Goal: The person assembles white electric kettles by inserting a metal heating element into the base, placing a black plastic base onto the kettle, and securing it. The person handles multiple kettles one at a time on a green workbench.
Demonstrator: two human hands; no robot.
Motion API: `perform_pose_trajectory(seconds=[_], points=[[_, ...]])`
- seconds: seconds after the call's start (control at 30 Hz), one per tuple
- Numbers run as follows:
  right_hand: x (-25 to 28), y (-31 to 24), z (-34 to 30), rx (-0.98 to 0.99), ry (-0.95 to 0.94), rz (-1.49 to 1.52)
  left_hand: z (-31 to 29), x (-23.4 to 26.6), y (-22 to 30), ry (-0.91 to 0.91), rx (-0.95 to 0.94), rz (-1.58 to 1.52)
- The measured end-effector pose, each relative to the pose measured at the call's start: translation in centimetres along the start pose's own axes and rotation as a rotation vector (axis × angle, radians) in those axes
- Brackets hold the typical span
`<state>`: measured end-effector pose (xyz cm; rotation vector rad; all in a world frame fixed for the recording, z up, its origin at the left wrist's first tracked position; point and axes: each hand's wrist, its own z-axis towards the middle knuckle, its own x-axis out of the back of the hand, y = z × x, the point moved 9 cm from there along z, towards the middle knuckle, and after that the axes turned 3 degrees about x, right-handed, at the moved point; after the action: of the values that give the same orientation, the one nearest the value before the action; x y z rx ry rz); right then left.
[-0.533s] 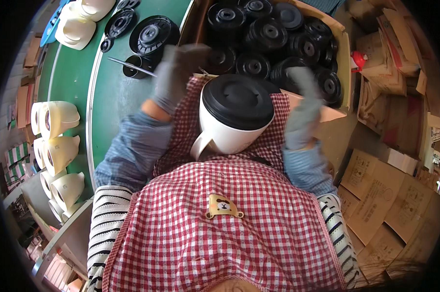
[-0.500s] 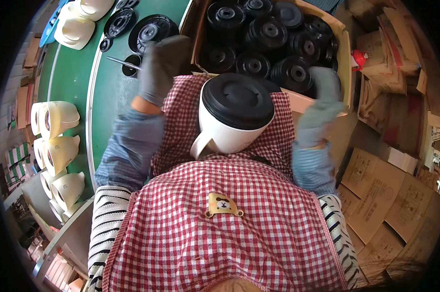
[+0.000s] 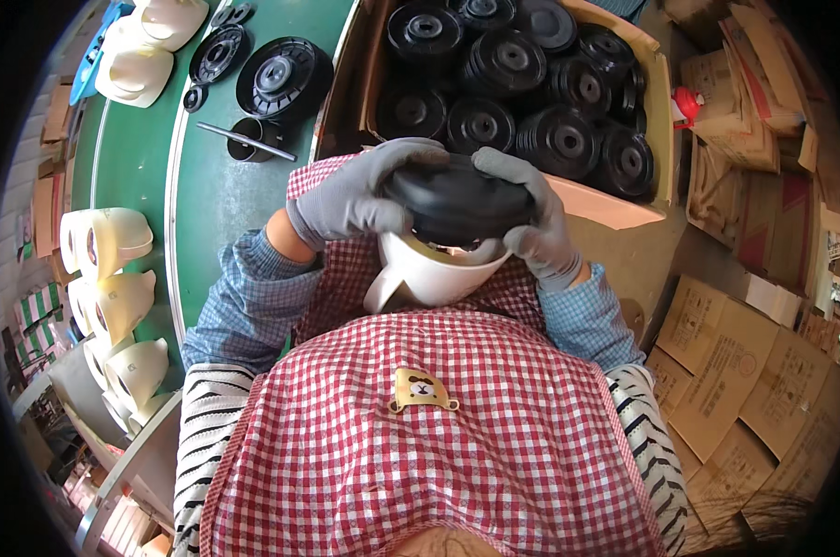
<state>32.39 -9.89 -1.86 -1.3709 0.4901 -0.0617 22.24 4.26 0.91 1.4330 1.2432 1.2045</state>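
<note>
A round black lid [image 3: 459, 200] is tilted up over the mouth of a white jug [image 3: 443, 278], which sits in my lap with its handle toward the lower left. My left hand [image 3: 369, 190], in a grey glove, is closed on the lid's left side. On its right side my right hand [image 3: 536, 218], gloved alike, is closed too, the thumb low by the jug's rim. Under the raised near edge of the lid, part of the jug's opening shows. A slim metal rod [image 3: 246, 141] lies across a small black cup [image 3: 249, 148] on the green table, left of my left hand.
A cardboard box [image 3: 615, 213] full of stacked black lids [image 3: 508, 63] stands ahead. Black round parts [image 3: 276, 78] lie on the green table [image 3: 206, 186]. Cream jug bodies [image 3: 114, 243] line its left side. Flattened cartons [image 3: 726, 362] and open boxes lie at the right.
Both hands have come in from the sides and closed on the lid. It sat level on the jug and is now tilted up. My left hand has left the rod on the black cup.
</note>
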Motion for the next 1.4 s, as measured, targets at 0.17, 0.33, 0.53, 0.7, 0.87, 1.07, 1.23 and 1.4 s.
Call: perform_pose_trajectory(seconds=[0.17,0.33,0.53,0.7,0.87,1.07,1.23,1.4], points=[[1.5,-0.4,2.0,-0.016,0.132,0.247,2.1,2.1,1.4,0.106,-0.059,-0.117],[1.2,-4.7,3.3,0.198,0.057,0.1,2.8,2.7,4.6,0.074,-0.277,-0.084],[1.3,-2.3,1.5,0.139,0.122,0.008,2.7,2.3,3.0,0.103,-0.241,-0.146],[0.7,-1.3,0.5,0.055,0.13,0.0,3.3,1.7,-0.8,0.032,-0.21,-0.24],[0.0,-3.0,0.5,0.301,-0.005,-0.324,2.4,1.3,-0.6,0.052,-0.325,0.042],[-0.5,-3.0,0.8,0.33,-0.042,-0.452,0.8,0.9,0.8,0.153,-0.525,0.19],[-0.4,-3.0,0.8,0.317,-0.067,-0.439,0.7,0.9,0.4,0.144,-0.477,0.116],[-0.6,-2.7,1.0,0.307,-0.107,-0.4,0.0,0.4,0.6,0.116,-0.502,0.057]])
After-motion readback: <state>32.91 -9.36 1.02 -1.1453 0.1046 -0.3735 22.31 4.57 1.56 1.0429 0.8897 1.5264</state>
